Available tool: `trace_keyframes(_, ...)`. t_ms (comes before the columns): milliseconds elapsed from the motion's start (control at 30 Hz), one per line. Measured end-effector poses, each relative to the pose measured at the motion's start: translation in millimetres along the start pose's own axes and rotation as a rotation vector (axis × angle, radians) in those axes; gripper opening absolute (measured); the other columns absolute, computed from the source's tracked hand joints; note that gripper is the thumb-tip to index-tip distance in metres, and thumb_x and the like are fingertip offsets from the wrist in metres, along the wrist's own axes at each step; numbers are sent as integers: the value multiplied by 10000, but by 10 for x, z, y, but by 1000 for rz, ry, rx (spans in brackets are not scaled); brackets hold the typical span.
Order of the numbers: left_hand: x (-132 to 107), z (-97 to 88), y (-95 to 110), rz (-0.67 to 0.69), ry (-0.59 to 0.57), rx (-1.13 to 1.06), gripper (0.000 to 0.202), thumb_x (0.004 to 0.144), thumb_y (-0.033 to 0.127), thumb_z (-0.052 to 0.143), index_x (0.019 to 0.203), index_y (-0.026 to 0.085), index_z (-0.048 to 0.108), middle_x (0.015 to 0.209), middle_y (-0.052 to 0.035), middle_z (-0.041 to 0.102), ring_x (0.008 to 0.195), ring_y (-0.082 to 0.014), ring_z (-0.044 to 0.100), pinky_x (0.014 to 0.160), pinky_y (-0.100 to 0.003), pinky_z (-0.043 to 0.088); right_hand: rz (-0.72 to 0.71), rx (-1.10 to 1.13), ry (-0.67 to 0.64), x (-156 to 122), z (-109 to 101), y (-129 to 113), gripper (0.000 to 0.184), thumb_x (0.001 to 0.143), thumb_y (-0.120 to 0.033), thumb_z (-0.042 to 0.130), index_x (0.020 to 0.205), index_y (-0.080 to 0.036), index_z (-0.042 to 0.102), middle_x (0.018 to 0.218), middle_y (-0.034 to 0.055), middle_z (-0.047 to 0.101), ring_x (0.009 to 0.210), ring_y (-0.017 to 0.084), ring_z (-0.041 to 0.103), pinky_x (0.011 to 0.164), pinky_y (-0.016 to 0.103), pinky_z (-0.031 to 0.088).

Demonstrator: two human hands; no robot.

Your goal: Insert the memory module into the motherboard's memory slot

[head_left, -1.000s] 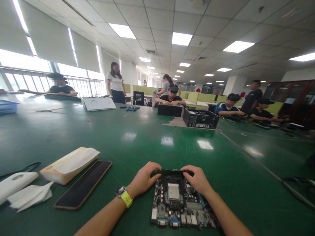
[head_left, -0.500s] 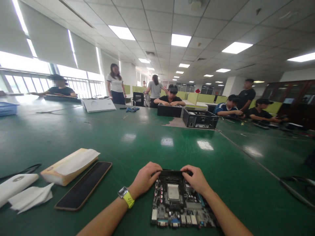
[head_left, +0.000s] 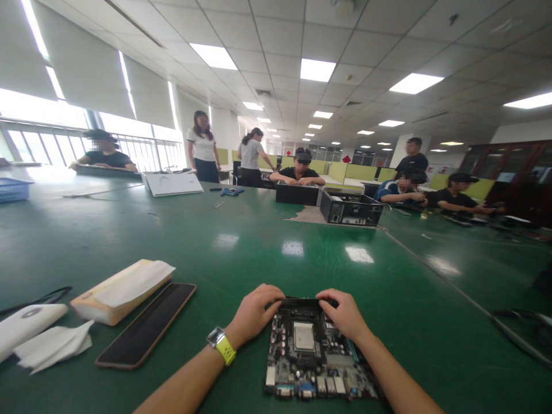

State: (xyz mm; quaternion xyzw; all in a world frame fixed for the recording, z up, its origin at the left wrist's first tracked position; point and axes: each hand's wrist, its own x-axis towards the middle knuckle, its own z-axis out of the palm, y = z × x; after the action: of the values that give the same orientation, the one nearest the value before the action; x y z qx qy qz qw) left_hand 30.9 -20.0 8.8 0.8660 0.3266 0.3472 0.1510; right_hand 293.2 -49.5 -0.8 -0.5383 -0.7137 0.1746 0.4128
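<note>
A black computer motherboard [head_left: 314, 356] with a silver processor in its middle lies flat on the green table [head_left: 241, 241] right in front of me. My left hand [head_left: 254, 313], with a yellow-strapped watch on the wrist, curls over the board's far left corner. My right hand [head_left: 345, 315] curls over the far right corner. Both hands press on a dark strip along the board's far edge; their fingertips are bent down on it.
To my left lie a phone [head_left: 144, 325] face up, a tissue pack [head_left: 121, 290], a loose tissue [head_left: 54, 345] and a white object [head_left: 26, 325]. Open computer cases [head_left: 351, 208] stand mid-table. Several people sit or stand at the far side. A cable [head_left: 517, 330] runs at right.
My hands and the motherboard have stayed put. In the background, a standing person walked left behind the seated one, and another person at right shifted position.
</note>
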Motion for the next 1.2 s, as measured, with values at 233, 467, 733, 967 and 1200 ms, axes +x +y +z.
trace_keyframes(233, -3, -17, 8, -23, 15, 2, 150, 888, 206, 513, 946, 212, 651, 986, -41, 658, 936, -188, 578, 861, -316, 472, 9, 1, -10, 11, -8, -16, 194, 773, -250, 539, 825, -182, 714, 854, 53, 716, 830, 208, 640, 796, 323, 474)
trace_keyframes(467, -19, -24, -23, -28, 40, -9, 135, 884, 216, 519, 959, 210, 630, 981, -43, 657, 940, -194, 576, 868, -335, 470, 20, 14, 6, 6, 3, -6, 205, 769, -265, 544, 856, -184, 711, 864, 54, 717, 824, 210, 642, 794, 330, 482)
trace_keyframes(733, -21, -36, -23, -21, 46, -14, 144, 892, 234, 505, 931, 211, 642, 963, -43, 665, 925, -191, 581, 862, -333, 477, 17, 10, 0, 9, -6, -7, 199, 770, -271, 550, 851, -186, 711, 862, 52, 717, 820, 210, 642, 783, 322, 483)
trace_keyframes(967, -19, -27, -42, -25, 52, -20, 144, 892, 230, 513, 911, 207, 654, 968, -42, 672, 932, -187, 593, 870, -328, 480, 6, 1, -4, 10, -3, -23, 205, 790, -294, 534, 806, -186, 707, 829, 50, 715, 803, 208, 642, 767, 315, 480)
trace_keyframes(1200, -20, -5, -82, -25, 54, -30, 184, 913, 260, 487, 920, 205, 663, 976, -50, 677, 939, -192, 596, 875, -331, 481, 7, 27, 26, 14, 6, -9, 244, 825, -337, 506, 807, -189, 699, 844, 53, 719, 829, 214, 645, 788, 316, 478)
